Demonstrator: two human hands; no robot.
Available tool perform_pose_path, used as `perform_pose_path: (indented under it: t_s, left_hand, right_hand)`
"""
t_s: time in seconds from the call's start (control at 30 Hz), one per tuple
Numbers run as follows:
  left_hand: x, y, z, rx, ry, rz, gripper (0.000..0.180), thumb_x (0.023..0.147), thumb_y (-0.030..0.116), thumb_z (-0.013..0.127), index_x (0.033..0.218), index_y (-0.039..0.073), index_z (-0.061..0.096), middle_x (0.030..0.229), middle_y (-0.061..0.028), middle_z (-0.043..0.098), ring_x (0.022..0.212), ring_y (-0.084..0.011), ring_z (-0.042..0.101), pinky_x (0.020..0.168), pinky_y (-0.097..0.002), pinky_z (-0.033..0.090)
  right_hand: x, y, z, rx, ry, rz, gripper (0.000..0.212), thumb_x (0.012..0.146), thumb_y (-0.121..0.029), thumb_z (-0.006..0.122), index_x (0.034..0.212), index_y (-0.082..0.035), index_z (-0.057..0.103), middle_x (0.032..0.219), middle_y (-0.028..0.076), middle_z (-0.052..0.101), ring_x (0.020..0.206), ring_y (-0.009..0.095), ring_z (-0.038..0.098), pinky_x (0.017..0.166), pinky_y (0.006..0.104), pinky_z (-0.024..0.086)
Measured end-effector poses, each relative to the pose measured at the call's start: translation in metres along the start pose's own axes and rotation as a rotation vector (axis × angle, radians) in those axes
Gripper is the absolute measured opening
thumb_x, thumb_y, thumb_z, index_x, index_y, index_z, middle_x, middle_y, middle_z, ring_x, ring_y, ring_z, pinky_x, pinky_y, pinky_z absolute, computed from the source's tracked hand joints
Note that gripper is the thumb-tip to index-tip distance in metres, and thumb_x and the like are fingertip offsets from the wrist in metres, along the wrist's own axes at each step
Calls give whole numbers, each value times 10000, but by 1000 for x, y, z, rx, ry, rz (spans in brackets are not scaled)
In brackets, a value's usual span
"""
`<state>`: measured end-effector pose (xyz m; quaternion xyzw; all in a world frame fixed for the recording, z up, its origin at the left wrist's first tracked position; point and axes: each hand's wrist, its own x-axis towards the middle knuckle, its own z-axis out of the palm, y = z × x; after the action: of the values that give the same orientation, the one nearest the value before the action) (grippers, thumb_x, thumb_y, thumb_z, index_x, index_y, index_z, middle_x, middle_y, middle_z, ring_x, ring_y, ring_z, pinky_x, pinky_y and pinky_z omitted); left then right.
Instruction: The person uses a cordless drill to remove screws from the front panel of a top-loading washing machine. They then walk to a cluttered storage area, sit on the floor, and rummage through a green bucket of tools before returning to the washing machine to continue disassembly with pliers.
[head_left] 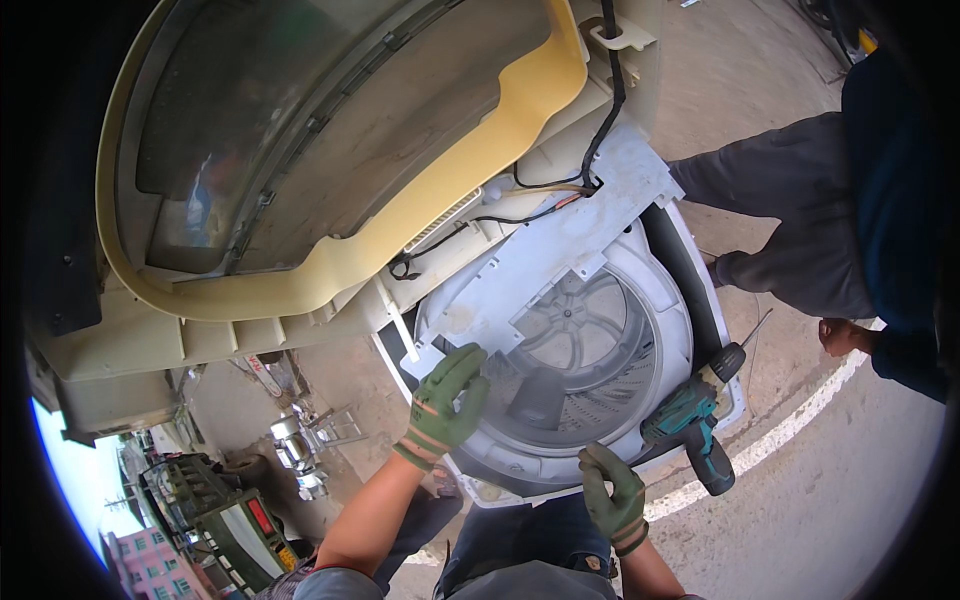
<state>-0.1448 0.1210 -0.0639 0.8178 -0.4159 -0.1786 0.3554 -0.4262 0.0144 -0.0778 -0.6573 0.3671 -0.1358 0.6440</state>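
Observation:
A top-load washing machine stands before me with its tub (650, 330) exposed. My left hand (447, 402), in a green glove, is over the tub's left rim, beside a corner of a grey metal plate (560, 250); its thumb and fingers are apart. At the front rim is my gloved right hand (612, 497), fingers curled and pressed together; whatever they may hold is hidden. A teal and black cordless drill (690, 420) rests on the machine's right front edge. The raised top cover (350, 265), with a yellowed frame and a clear window, leans beyond the plate.
Black wiring (612, 100) runs from the cover into the plate. At the right stands another person in dark trousers (790, 210), a bare hand (842, 337) hanging down. Metal parts (292, 445) lie on the ground at left, near a green vehicle (230, 520). A white line (790, 430) crosses the pavement.

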Motion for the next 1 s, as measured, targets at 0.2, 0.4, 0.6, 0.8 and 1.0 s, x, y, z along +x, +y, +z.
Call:
perform_pose_path:
  t_s: [0.2, 0.4, 0.6, 0.8, 1.0]
  left_hand:
    - [-86, 2, 4, 32, -123, -23, 299, 892, 33, 663, 1185, 25, 724, 1192, -197, 706, 1001, -333, 722, 871, -397, 587]
    - [-139, -48, 27, 98, -204, 311, 330, 807, 120, 750, 1125, 32, 735, 1167, -154, 710, 973, -334, 712, 841, -435, 574]
    - [-152, -60, 33, 203, -123, 458, 340, 784, 214, 774, 1101, 92, 754, 1176, -108, 712, 1041, -287, 694, 864, -410, 551]
    - [-161, -68, 42, 241, -50, 423, 320, 799, 284, 765, 1073, 119, 773, 1188, -72, 719, 1116, -253, 675, 918, -407, 537]
    - [-163, -69, 40, 267, -85, 440, 354, 830, 316, 724, 1105, 96, 752, 1193, -92, 705, 1107, -273, 670, 930, -421, 535]
  right_hand:
    - [-15, 34, 39, -252, 25, -257, 283, 878, -10, 663, 1151, 57, 636, 1049, 222, 730, 864, 341, 738, 755, 396, 602]
    - [-26, 55, 62, -520, 145, -448, 247, 820, -63, 666, 1060, -11, 693, 1040, 194, 726, 829, 355, 722, 697, 453, 553]
    - [-22, 79, 83, -805, 329, -583, 271, 813, -109, 705, 1076, -44, 719, 987, 142, 746, 820, 311, 729, 680, 430, 540]
    - [-22, 83, 91, -832, 420, -661, 233, 817, -79, 697, 1045, -43, 732, 905, 139, 751, 720, 319, 714, 630, 416, 538]
    - [-26, 85, 95, -853, 466, -675, 218, 824, -98, 695, 1035, -60, 735, 888, 124, 752, 701, 315, 706, 644, 420, 534]
